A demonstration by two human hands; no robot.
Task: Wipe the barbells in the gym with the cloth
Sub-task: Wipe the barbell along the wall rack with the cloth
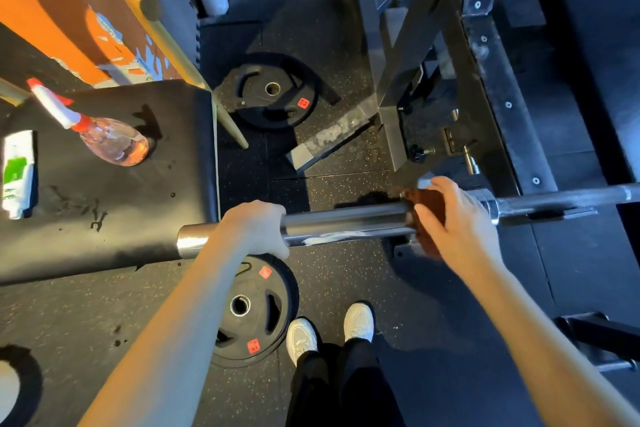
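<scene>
A steel barbell (346, 220) runs across the middle of the head view, its thick sleeve end on the left and its thinner shaft leading off the right edge. My left hand (258, 227) grips the sleeve near its left end. My right hand (453, 218) holds a brown cloth (427, 215) wrapped round the sleeve, close to the collar. A white smear lies on the sleeve between my hands.
A black padded bench (104, 204) at left carries a spray bottle (104, 135) with pink liquid and a white-green packet (17, 173). Two black weight plates (273, 94) (252, 312) lie on the rubber floor. A grey rack frame (467, 62) stands behind the bar. My white shoes (329, 329) are below.
</scene>
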